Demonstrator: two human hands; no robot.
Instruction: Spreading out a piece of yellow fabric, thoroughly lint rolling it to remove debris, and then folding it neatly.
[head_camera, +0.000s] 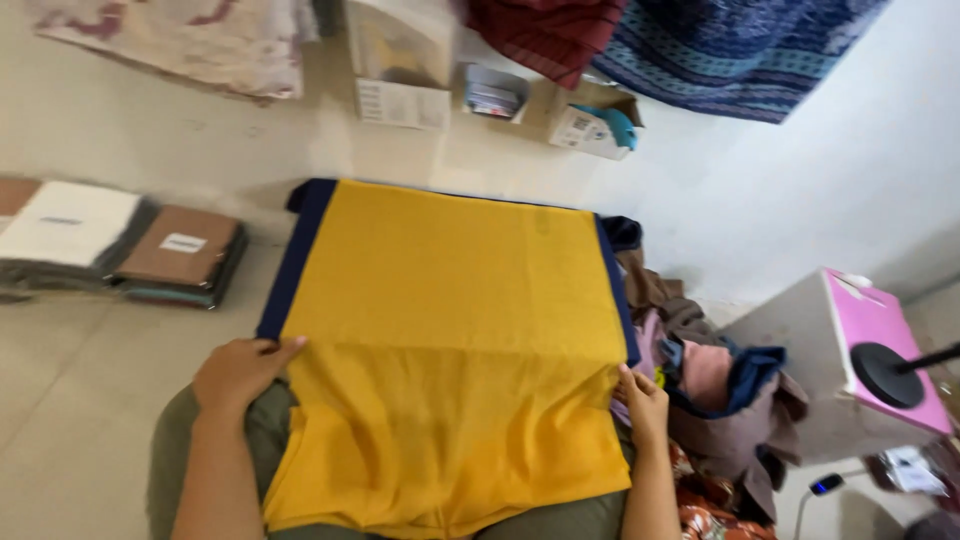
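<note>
floor (90, 400): pale, bare | wall (820, 170): white | boxes (590, 125): along far edge | folded stacks (120, 250): left | pink-topped cabinet (850, 370): right | light: soft daylight

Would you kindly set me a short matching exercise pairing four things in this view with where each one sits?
Things:
1. yellow cloth
2. left hand
3. right hand
4. stack of folded fabrics

Places:
A. far left of the floor, beside the wall
B. at the cloth's right edge, next to a pile of clothes
C. spread flat in the middle, with dark blue borders
D. on the cloth's left edge, at the fold

Pairs: 1-C, 2-D, 3-B, 4-A
</note>
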